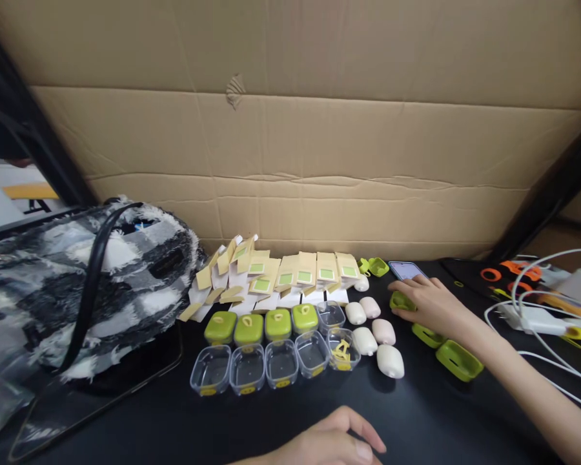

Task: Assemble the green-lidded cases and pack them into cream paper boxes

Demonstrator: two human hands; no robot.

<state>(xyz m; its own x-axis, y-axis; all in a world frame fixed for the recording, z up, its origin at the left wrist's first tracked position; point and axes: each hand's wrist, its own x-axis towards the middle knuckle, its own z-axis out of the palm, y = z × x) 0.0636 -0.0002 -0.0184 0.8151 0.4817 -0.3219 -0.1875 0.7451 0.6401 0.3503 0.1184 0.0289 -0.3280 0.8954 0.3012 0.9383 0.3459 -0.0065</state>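
Observation:
My right hand [428, 302] reaches across the right side, its thumb and fingers around a green silicone case [403, 301]. Below my wrist lie two more hollow cases, a green case [427, 335] and a larger green case [459, 360]. My left hand [336, 441] hovers at the bottom edge, fingers loosely curved and apart, holding nothing. Between the hands sit several smooth white earbud cases [390, 361], some tinted pinkish. Left of them stands a row of clear plastic boxes [281, 363], one holding yellow pieces [341, 351]. Behind these are several green-lidded boxes [248, 329].
Folded beige cards [304, 268] with green labels line the cardboard wall [290, 142]. A phone [407, 270] lies beyond my right hand. White cables [527, 310] and orange-handled scissors [506, 278] crowd the right. A shaggy black-and-white bag [140, 284] fills the left.

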